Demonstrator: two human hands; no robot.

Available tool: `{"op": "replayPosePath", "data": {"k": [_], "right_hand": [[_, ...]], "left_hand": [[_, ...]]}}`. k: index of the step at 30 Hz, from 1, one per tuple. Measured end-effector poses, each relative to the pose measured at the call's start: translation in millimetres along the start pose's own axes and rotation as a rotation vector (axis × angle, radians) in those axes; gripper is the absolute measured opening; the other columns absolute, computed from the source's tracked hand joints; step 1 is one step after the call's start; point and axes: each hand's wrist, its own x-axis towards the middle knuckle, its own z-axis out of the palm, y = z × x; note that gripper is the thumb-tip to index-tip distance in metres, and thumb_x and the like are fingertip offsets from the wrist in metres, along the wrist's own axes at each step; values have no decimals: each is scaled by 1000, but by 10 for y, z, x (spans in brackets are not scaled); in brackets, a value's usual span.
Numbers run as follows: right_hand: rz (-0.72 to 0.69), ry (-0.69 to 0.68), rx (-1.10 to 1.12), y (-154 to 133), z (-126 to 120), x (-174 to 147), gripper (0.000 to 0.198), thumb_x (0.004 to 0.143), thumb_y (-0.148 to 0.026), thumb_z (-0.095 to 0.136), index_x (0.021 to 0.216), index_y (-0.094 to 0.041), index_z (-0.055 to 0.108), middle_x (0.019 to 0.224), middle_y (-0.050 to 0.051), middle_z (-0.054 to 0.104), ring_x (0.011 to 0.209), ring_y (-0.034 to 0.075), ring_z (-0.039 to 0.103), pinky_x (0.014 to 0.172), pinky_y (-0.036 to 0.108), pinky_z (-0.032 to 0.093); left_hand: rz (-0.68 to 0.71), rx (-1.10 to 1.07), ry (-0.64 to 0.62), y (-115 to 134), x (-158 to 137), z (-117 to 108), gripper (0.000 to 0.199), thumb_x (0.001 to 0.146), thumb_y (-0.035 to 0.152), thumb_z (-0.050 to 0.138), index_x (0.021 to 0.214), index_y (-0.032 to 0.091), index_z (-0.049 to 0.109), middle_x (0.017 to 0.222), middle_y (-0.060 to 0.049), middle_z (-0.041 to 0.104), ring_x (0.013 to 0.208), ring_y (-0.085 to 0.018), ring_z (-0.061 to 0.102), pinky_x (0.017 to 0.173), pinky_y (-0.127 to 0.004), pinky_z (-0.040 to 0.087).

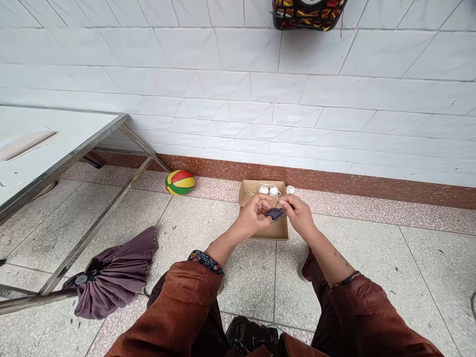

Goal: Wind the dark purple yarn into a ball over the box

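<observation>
My left hand (255,217) is closed around a small dark purple ball of thread (274,213), fingers on its left side. Pinched between the fingertips of my right hand (297,213), a thin dark strand runs off the ball. Both hands hover above a shallow brown cardboard box (273,231), hiding its middle. At the box's far end lie two white balls of string (264,189) with loose pale string around them. A third white ball (290,190) is just past the box's right corner.
A striped ball (180,183) rests on the floor by the wall. To the left stands a metal-framed table (70,124), with a folded purple umbrella-like cloth (115,277) against its lower bar. A dark patterned bag (310,15) hangs on the tiled wall.
</observation>
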Motion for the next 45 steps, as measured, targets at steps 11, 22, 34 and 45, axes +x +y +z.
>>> {"op": "replayPosePath", "data": {"k": [11,22,34,45], "right_hand": [[-201,-259,13,-295,139,-190,22,103,-33,49,96,-22,67,83,4,68,77,18,64,71,30,50],[61,-65,34,-15,148,-101,27,103,-38,46,88,-22,63,78,3,66,71,18,61,67,29,49],[-194,-146,30,-310,-66,-123,27,105,-39,47,94,-23,66,82,4,67,76,18,63,70,30,50],[0,-79,-11,26,203,-112,26,102,-35,47,87,-23,64,77,3,65,72,19,62,67,30,50]], "left_hand": [[70,300,310,-166,103,-146,48,67,6,66,111,21,55,87,0,64,83,-15,62,83,-31,49],[19,-42,60,74,22,-7,44,71,11,67,111,22,54,88,1,61,83,-12,60,83,-27,47],[-10,397,174,-231,70,-104,54,66,3,64,116,21,57,90,0,62,77,-13,60,75,-29,48],[17,6,65,74,28,-4,48,68,9,64,112,23,53,89,2,56,78,-10,58,74,-23,46]]}}
